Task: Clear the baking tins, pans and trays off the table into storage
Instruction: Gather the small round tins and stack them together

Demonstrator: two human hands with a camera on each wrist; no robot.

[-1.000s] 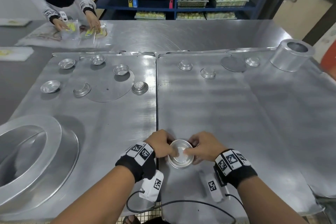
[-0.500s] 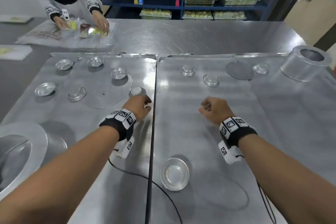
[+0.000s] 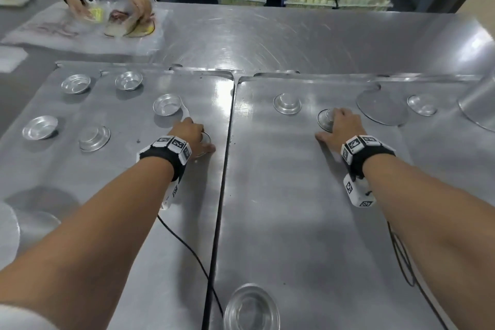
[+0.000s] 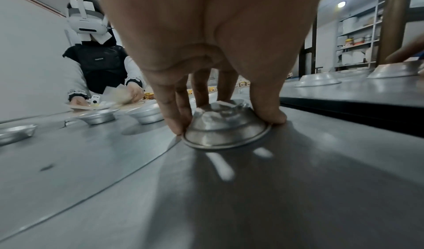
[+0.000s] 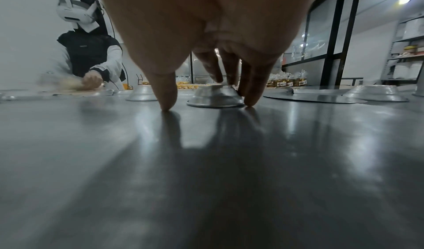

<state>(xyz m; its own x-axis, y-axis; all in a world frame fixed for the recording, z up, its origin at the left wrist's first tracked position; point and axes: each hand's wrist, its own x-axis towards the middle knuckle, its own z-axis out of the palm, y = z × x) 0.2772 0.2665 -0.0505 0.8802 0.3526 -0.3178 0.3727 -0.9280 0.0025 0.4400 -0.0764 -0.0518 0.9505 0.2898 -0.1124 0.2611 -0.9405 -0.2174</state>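
Left wrist view: left hand (image 4: 206, 40) pinching an upturned, dented, dull-aluminium cup tin (image 4: 226, 126) left of the tray seam (image 3: 227, 147), right hand (image 5: 206, 35) spread over a like inverted tin (image 5: 215, 97) right of it, grip unconfirmed; most tins uncleared.

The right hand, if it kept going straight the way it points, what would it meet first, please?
The right hand would meet the upturned small tin at once; its fingers already reach it, though whether they grip it is unclear.
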